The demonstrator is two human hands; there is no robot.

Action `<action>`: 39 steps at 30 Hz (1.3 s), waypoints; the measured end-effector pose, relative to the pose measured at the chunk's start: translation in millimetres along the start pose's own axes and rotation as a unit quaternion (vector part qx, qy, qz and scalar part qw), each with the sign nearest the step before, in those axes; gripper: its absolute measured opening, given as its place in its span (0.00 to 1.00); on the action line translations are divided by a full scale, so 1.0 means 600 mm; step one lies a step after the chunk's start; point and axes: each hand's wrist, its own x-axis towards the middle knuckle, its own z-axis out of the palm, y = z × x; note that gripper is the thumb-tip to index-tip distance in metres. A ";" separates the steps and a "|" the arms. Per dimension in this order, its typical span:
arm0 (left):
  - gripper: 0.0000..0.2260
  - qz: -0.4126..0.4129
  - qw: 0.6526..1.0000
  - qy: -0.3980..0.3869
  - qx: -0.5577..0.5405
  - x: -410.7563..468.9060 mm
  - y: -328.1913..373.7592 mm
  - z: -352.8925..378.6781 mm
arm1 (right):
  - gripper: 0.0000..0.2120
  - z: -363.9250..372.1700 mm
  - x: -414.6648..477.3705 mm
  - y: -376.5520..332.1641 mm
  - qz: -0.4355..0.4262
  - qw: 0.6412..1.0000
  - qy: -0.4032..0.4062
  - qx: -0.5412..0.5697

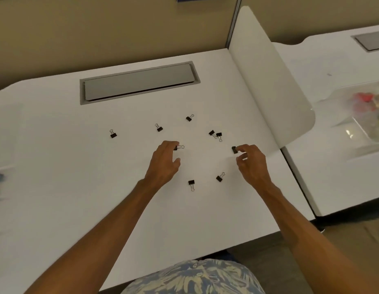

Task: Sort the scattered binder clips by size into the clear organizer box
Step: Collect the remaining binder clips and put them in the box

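The clip under my left hand (166,160) lies on the white desk (78,166), its black body hidden by my bent fingertips (173,143). Its wire handle (181,147) sticks out to the right, so the long axis runs across the desk. My thumb stands clear of it, and I cannot tell whether the fingers grip it or only rest on it. Off to the right, a second clip (234,149) sits at the tip of my right hand's (251,164) index finger, which touches it. That thumb is apart below and the other fingers are loosely curled, holding nothing; its handles are not visible. Between my wrists, one clip (191,184) points its handle toward me and another (220,177) points its handle away and to the right. Beyond my hands, two clips (215,134) lie touching, handles toward me. Farther out, three lie well apart: one (189,117) aimed away-right, one (159,127) and one (113,134) aimed away-left. A grey cable hatch (139,81) sits at the back of the desk. On the neighbouring desk a blurred clear tray (362,132) holds coloured bits, perhaps.
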 end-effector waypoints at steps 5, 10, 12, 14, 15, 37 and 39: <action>0.24 -0.037 0.996 -0.008 0.078 0.044 -0.009 0.029 | 0.21 -0.027 0.052 0.050 -0.030 0.995 -0.075 -0.058; 0.22 -0.081 0.988 -0.022 0.133 0.062 -0.005 0.046 | 0.25 -0.029 0.089 0.069 -0.116 0.970 -0.168 -0.132; 0.19 -0.085 0.986 -0.012 0.142 0.066 -0.005 0.049 | 0.24 -0.028 0.099 0.064 -0.147 0.959 -0.179 -0.162; 0.14 -0.083 0.986 0.006 0.146 0.068 -0.005 0.053 | 0.22 -0.025 0.105 0.060 -0.176 0.949 -0.180 -0.189; 0.12 -0.081 0.985 0.012 0.149 0.067 -0.004 0.054 | 0.20 -0.024 0.108 0.060 -0.187 0.946 -0.178 -0.196; 0.10 -0.316 0.799 0.187 -0.476 -0.093 0.076 0.009 | 0.04 -0.003 0.044 -0.020 -0.053 0.961 -0.230 0.145; 0.10 -0.319 0.794 0.199 -0.477 -0.118 0.066 -0.005 | 0.05 0.013 0.017 -0.053 -0.044 0.940 -0.286 0.183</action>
